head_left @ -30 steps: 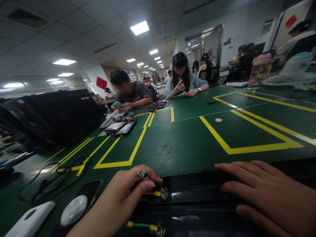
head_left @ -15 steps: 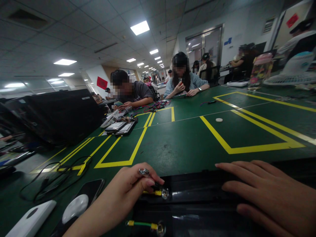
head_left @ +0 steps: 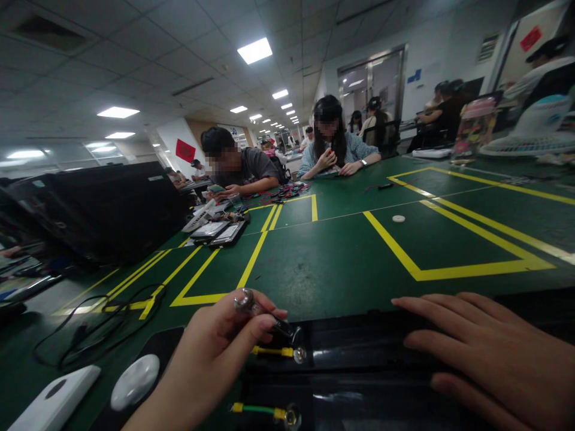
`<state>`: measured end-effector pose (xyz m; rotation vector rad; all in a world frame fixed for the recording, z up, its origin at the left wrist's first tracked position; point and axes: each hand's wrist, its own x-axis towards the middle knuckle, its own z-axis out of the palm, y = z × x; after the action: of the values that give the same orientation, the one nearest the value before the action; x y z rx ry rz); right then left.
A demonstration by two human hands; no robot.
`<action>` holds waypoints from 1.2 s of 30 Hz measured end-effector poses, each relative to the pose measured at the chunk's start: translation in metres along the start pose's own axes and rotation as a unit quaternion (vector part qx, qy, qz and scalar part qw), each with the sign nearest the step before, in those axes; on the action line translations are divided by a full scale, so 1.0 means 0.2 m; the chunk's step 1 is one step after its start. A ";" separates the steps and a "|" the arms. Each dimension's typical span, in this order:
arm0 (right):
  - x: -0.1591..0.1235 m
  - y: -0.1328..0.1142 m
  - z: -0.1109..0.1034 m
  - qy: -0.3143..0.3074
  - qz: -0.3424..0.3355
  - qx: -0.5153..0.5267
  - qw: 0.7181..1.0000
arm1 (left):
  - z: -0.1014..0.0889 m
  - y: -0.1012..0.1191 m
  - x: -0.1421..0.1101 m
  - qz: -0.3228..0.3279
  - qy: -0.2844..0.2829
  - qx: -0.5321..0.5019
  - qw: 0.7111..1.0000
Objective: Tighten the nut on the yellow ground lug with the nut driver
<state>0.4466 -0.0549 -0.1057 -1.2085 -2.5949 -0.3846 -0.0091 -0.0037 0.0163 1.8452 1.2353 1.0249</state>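
Pinched between the thumb and fingers of my left hand (head_left: pixel 240 335) is a small silver wrench (head_left: pixel 283 326). One jaw end of it sticks up above the hand. Its other end sits right by the upper nut (head_left: pixel 299 354); whether they touch I cannot tell. A yellow-ended wire (head_left: pixel 274 351) runs to that nut on a black panel (head_left: pixel 350 341). Nearer to me, a green wire with yellow ends (head_left: pixel 258 409) joins a second nut (head_left: pixel 291 414) on another black part. My right hand (head_left: pixel 489 353) lies over the panel's right side, fingers spread, holding nothing.
Left of my arm are a white mouse (head_left: pixel 135 382), a white box-like device (head_left: pixel 54 398) and a black cable (head_left: pixel 94 335). Hard drives (head_left: pixel 229 233) and wires lie further off. A white disc (head_left: pixel 398 218) is on the green table (head_left: pixel 323 257). Two people sit opposite.
My left hand has shifted slightly left and up and turned, so more of the wrench and the upper wire shows. The right hand has stayed in place.
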 end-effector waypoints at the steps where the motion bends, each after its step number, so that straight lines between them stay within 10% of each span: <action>1: 0.00 0.00 0.00 0.000 0.002 0.003 1.000 | 0.01 0.00 -0.01 0.014 -0.008 0.023 1.000; 36: 0.03 -0.02 -0.02 0.021 0.013 0.053 0.998 | 0.01 -0.08 -0.02 0.141 -0.050 0.173 0.973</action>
<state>0.4404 -0.0546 -0.1003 -1.1831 -2.5274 -0.2611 -0.0152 -0.0036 0.0016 2.3659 1.1696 0.8884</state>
